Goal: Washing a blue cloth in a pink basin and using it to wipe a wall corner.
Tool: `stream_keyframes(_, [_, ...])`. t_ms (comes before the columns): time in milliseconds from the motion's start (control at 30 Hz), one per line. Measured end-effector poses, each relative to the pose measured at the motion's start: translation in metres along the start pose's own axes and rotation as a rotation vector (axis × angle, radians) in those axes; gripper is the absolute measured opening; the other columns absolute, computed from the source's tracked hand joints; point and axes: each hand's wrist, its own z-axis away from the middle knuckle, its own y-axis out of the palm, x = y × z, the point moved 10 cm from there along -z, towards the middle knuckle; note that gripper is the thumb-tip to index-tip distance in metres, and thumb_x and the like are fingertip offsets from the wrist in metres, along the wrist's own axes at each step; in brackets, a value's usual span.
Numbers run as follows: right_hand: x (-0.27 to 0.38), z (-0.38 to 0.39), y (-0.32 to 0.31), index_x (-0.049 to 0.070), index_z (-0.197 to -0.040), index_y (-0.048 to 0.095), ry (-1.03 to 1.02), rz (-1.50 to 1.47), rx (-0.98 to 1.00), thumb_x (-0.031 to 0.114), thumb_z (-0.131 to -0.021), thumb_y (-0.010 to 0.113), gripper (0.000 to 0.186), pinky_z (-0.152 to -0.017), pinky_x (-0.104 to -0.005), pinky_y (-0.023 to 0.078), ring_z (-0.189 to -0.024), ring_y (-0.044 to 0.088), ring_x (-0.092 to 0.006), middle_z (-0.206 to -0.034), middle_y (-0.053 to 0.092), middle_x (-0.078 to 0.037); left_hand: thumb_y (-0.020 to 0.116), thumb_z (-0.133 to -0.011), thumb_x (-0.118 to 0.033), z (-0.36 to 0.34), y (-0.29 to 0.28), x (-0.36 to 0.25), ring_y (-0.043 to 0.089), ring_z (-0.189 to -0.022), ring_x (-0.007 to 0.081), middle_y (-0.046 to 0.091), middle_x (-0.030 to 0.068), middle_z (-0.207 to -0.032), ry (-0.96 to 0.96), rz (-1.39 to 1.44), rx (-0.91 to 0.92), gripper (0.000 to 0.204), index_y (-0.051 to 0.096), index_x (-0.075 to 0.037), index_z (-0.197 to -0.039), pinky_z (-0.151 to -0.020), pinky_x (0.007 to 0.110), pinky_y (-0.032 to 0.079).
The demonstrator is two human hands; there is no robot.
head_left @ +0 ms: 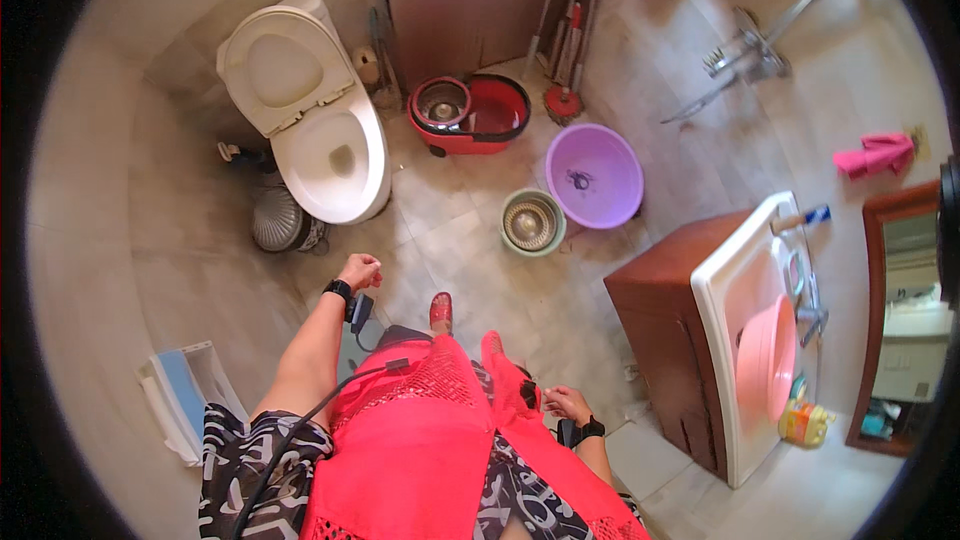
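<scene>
My left hand (360, 271) hangs over the floor short of the toilet (335, 155), its fingers curled in with nothing visible in them. A black band circles that wrist, with a small dark device and cable beside it. Lower right, my right hand (567, 404) is beside the edge of my red apron (405, 440), its fingers loosely bent and apart, holding nothing that I can see. It also wears a black band. Both toilet lid and seat area face me, the lid raised. A ribbed grey bin (277, 219) stands beside the toilet bowl, beyond my left hand.
Ahead on the floor are a red mop bucket (482, 125), a purple basin (595, 175) and a small green basin holding a metal strainer (530, 223). Long-handled mops (563, 100) lean behind. A sink cabinet (665, 330) with a pink basin (765, 360) stands right.
</scene>
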Motion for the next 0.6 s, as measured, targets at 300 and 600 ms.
stream_keyframes(300, [0.114, -0.047, 0.007, 0.008, -0.099, 0.060, 0.028, 0.167, 0.074, 0.031, -0.086, 0.063, 0.027, -0.063, -0.0271, 0.049, -0.073, 0.062, -0.0131, -0.085, 0.065, -0.003, 0.056, -0.089, -0.017, -0.054, -0.030, -0.032, 0.065, -0.057, 0.0161, 0.065, 0.0067, -0.072, -0.104, 0.060, -0.076, 0.013, 0.061, -0.005, -0.092, -0.046, 0.026, 0.045])
stream_keyframes(600, [0.272, -0.096, -0.033, 0.006, -0.101, 0.059, -0.067, 0.503, 0.070, 0.019, -0.086, 0.054, 0.021, -0.052, -0.0289, 0.042, -0.058, 0.053, -0.0132, -0.069, 0.056, -0.002, 0.058, -0.087, -0.011, -0.095, -0.057, -0.083, 0.064, -0.055, 0.0190, 0.064, 0.0102, -0.070, -0.200, 0.185, -0.145, 0.011, 0.060, -0.003, -0.093, -0.046, 0.031, 0.051])
